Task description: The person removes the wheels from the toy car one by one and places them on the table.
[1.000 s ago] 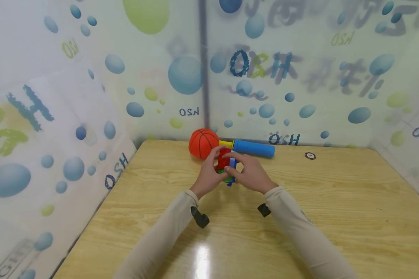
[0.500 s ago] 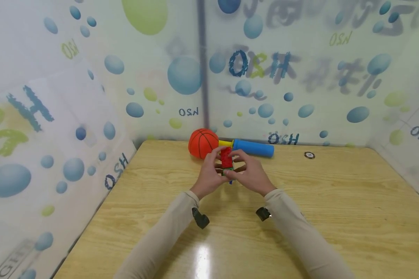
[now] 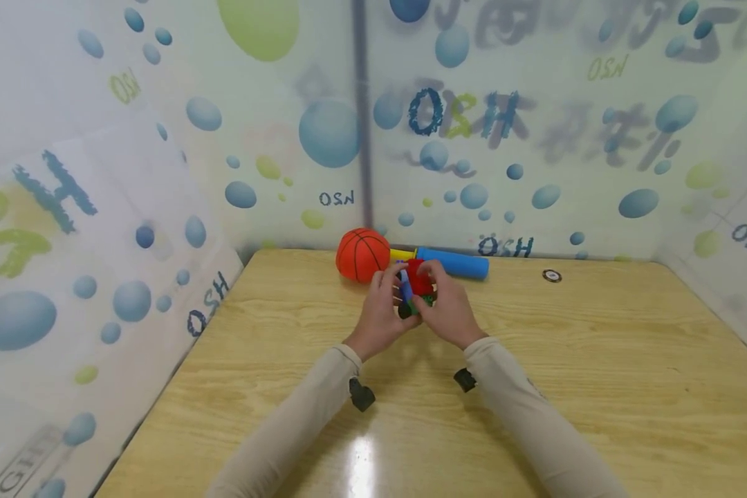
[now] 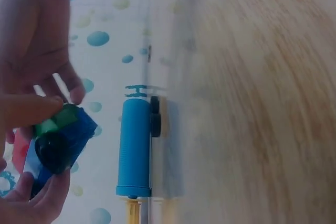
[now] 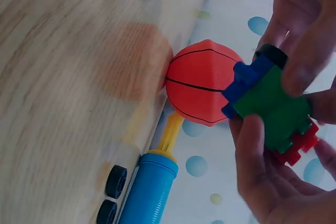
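Note:
Both hands hold a small toy of joined building blocks in front of the ball, raised off the table. Its red block (image 3: 420, 277) shows at the top in the head view, with a blue piece (image 4: 79, 132) along one side. In the right wrist view a green block (image 5: 273, 106) faces the camera, studded blue and red edges on either side of it. A black wheel (image 4: 52, 151) is fixed to the blue piece. My left hand (image 3: 381, 315) grips the toy from the left, and my right hand (image 3: 451, 311) pinches it from the right between thumb and fingers.
Behind the hands lie an orange-red toy basketball (image 3: 362, 256) and a blue pump-like tube (image 3: 457, 263) with a yellow shaft (image 3: 401, 254). Two black wheels (image 5: 116, 182) are beside the tube. A round chip (image 3: 552, 276) lies farther right on the wooden table (image 3: 597, 360), with patterned walls behind.
The block toy has been turned over in the hands: its blue side, on the right a second ago, now faces left. Both hands stay about the same place.

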Motion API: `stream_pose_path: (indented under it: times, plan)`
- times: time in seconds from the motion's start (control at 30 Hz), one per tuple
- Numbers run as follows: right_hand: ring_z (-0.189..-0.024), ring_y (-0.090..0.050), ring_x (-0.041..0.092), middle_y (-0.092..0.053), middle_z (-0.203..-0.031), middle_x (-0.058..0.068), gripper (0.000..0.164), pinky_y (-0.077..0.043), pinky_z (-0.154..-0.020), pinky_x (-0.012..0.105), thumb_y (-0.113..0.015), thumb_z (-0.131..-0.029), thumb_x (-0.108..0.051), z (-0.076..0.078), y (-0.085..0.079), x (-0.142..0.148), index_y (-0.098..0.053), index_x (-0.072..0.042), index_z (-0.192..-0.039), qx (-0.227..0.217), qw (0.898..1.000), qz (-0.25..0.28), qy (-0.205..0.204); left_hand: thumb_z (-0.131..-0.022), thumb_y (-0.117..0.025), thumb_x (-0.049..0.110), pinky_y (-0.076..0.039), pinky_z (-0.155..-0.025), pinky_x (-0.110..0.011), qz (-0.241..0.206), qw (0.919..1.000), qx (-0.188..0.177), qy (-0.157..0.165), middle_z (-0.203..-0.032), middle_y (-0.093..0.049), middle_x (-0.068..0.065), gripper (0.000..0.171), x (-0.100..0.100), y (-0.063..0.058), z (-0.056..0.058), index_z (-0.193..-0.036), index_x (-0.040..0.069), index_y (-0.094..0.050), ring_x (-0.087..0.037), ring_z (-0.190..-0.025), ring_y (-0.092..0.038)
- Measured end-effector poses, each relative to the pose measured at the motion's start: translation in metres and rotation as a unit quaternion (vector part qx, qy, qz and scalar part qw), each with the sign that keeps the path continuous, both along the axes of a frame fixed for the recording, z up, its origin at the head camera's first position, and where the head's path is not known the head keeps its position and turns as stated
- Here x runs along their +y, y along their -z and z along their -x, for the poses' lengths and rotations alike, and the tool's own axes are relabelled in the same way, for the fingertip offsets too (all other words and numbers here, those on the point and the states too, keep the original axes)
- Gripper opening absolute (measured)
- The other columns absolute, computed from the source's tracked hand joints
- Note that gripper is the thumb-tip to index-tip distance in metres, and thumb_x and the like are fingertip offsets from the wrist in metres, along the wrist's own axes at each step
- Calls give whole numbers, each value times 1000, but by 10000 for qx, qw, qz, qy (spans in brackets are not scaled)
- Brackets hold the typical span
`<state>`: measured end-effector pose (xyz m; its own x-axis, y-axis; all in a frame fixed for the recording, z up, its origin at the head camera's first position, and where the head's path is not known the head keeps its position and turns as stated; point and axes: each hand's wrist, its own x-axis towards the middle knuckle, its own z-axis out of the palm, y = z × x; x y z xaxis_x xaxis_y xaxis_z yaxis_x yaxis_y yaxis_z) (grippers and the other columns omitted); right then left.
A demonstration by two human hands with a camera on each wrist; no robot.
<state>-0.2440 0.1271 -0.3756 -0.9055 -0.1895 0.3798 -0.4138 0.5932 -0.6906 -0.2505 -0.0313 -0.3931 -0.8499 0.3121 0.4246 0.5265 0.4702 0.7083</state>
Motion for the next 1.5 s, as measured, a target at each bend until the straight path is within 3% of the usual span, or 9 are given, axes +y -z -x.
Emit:
stream_pose_path:
  times: [0.2,0.3,0.43,0.53,0.77,0.9,1.1,1.37,1.5]
  plan:
    - [-97,-70,36,-57,-129,19,72,-63,-71,45,-63,-92,-2,3,5,9,-33,-27,-153,-768,9924,878,-385,-87,-67,-3,-60,-89,-40,-1048,9894,-888,462,-117,-53,-17,61,-13,-3,3,-142,9,-42,-29,-104,-68]
    - [-95,-70,38,-51,-131,20,74,-63,-65,44,-61,-93,-3,3,7,12,-31,-31,-154,-1281,9826,1244,-518,-94,-61,2,-61,-86,-37,-1170,9856,-1168,354,-113,-58,-15,46,-16,-3,6,-137,11,-49,-25,-99,-69]
    - [-95,-69,36,-49,-132,21,66,-62,-62,40,-60,-95,-6,3,10,13,-34,-28,-151,-1579,9750,1416,-662,-97,-60,9,-61,-82,-33,-1118,9849,-1295,253,-111,-61,-12,42,-15,-4,9,-138,14,-51,-21,-92,-67]
    - [-89,-68,32,-50,-131,20,61,-61,-60,40,-64,-96,-10,3,12,15,-36,-27,-148,-1514,9744,1468,-775,-98,-63,12,-59,-75,-29,-1068,9862,-1236,254,-108,-62,-13,42,-12,-6,9,-138,14,-54,-20,-86,-66]
    - [-121,-54,36,-49,-140,14,70,-59,-90,46,-76,-90,-16,1,16,17,-39,-25,-149,-1126,9817,1280,-845,-95,-68,12,-57,-68,-24,-920,9922,-785,310,-103,-65,-12,37,-7,-6,5,-131,15,-61,-20,-81,-62]
    - [-120,-55,36,-50,-140,15,66,-59,-91,47,-72,-92,-14,0,16,17,-39,-26,-148,-1145,9794,1423,-865,-93,-70,8,-57,-68,-23,-1009,9922,-605,401,-104,-66,-13,38,-5,-7,3,-130,11,-62,-23,-81,-65]
    - [-126,-52,36,-47,-145,13,51,-55,-99,48,-64,-97,-13,1,17,21,-44,-20,-144,-1366,9699,1716,-1054,-94,-68,4,-62,-66,-32,-1089,9903,-673,550,-100,-65,-15,34,0,-10,-1,-126,6,-59,-22,-75,-66]
    - [-121,-54,32,-51,-141,12,61,-58,-93,40,-78,-86,-11,3,18,32,-50,-22,-140,-1536,9644,1832,-1128,-91,-70,0,-59,-72,-24,-585,9954,-16,757,-93,-68,-13,33,5,-11,-7,-122,5,-58,-16,-74,-64]
    - [-118,-54,31,-52,-139,14,56,-58,-90,35,-78,-86,-8,1,18,35,-54,-15,-136,-1619,9617,1849,-1216,-91,-73,7,-55,-66,-20,-366,9964,-73,763,-87,-65,-7,33,1,-12,-9,-120,8,-59,-12,-70,-62]
